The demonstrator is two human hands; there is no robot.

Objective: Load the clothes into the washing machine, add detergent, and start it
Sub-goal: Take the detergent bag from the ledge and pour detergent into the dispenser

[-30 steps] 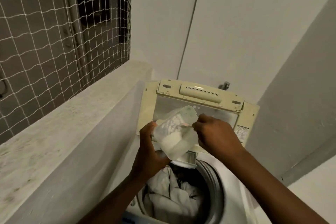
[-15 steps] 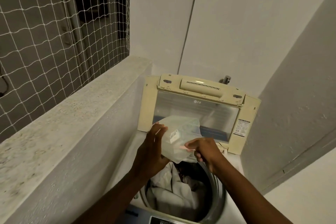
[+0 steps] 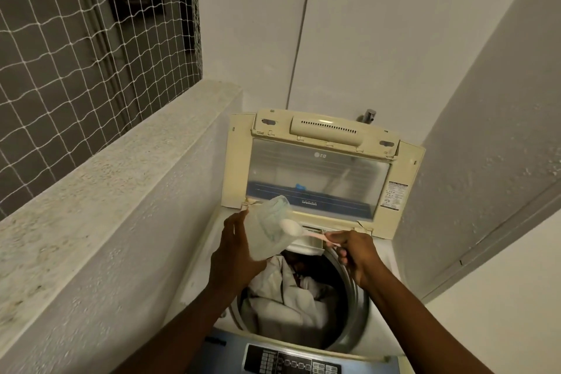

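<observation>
A top-loading washing machine stands open below me, its cream lid (image 3: 318,136) raised against the wall. White and pale clothes (image 3: 282,300) lie in the steel drum (image 3: 355,313). My left hand (image 3: 233,255) grips a translucent detergent container (image 3: 267,231) above the drum's far rim. My right hand (image 3: 355,252) pinches the handle of a pink spoon (image 3: 306,232) heaped with white powder, its bowl at the container's mouth. A small white detergent drawer (image 3: 306,244) sits just under the spoon.
The dark control panel (image 3: 291,363) with buttons runs along the machine's near edge. A rough concrete ledge (image 3: 106,179) with white netting (image 3: 76,39) above it closes the left side. White walls stand behind and to the right; a metal tap (image 3: 368,115) pokes up behind the lid.
The spoon has come out of the container loaded with powder, my right hand drawing back to the right. The container has dropped lower and tilted, and my view has tipped down toward the drum.
</observation>
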